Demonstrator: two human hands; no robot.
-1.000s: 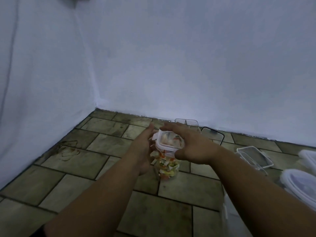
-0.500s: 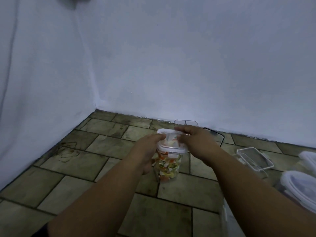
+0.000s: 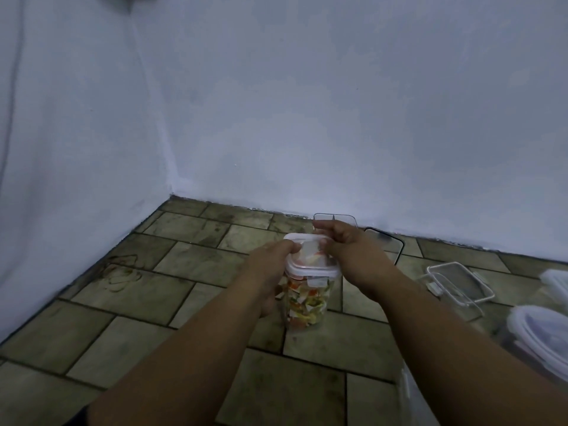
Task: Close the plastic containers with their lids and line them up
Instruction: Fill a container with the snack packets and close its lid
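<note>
I had the tall clear plastic container packed with coloured paper scraps (image 3: pixel 307 299) standing upright on the olive-brown tiled floor (image 3: pixel 172 284), out in the open part of it, nearer the back wall than the left one. It looked light and a bit top-heavy, thin-walled, stiff enough to stay square but smooth and slick, so I judged the rim the right place to take hold, not the flexing sides. Its white-rimmed translucent square lid (image 3: pixel 310 259) sat on top, a little skewed as far as I could tell. My left hand (image 3: pixel 269 272) was at the container's left side, fingers curled in, thumb and fingertip touching the lid's left edge. My right hand (image 3: pixel 349 245) hovered at the far right corner, fingers half bent and loosely spread, fingertips (image 3: pixel 322 241) at the lid's edge; whether they were pressing, I couldn't tell. Pinching it rather than clamping it, I reckoned. Off toward the right edge of the floor lay an empty clear rectangular container with white clips (image 3: pixel 458 281), well apart, and against the back wall a clear flat lid (image 3: pixel 341 217) stood behind my right hand.
</note>
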